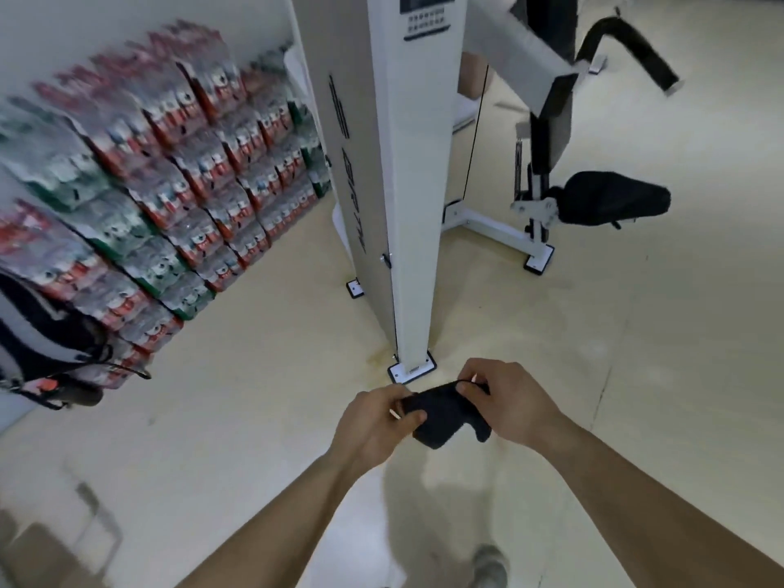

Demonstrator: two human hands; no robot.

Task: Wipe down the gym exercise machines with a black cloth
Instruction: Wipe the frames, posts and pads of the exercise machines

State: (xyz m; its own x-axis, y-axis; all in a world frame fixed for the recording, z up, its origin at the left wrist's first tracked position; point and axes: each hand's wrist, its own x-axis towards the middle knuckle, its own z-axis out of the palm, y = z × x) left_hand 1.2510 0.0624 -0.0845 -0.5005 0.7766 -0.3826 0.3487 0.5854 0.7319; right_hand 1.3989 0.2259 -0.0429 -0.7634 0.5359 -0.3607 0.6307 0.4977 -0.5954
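While the black cloth (pixel 445 418) is bunched between the two hands, no surface of the machine is being wiped. Well to the left of the white column (pixel 407 184), shrink-wrapped packs of bottles (pixel 169 163) are stacked against the wall, blurred, with a dark bag (pixel 46 333) at the near end of the stack.

In front of the column's foot and just to its left, the left hand (pixel 377 422) has its fingers curled over the cloth's left edge, thumb on top, pinching it. The cloth hangs in the air directly in front of the column's foot, touching neither the column nor the floor. It sags in folds and a lobe droops below the hands, so it looks soft, light and limp, with no stiffness of its own.

Just right of the column's foot, the right hand (pixel 505 401) pinches the cloth's upper right edge between thumb and bent fingers. The person seems to be folding or regathering it into a pad before wiping.

Being floppy, it would best be held folded against the palm with fingers spread behind it, not by a corner, so loose ends do not trail or snag on the thin cable (pixel 471 142) just right of the column. Farther right of the column sit the black seat pad (pixel 611 197) and a padded handle (pixel 628 44).
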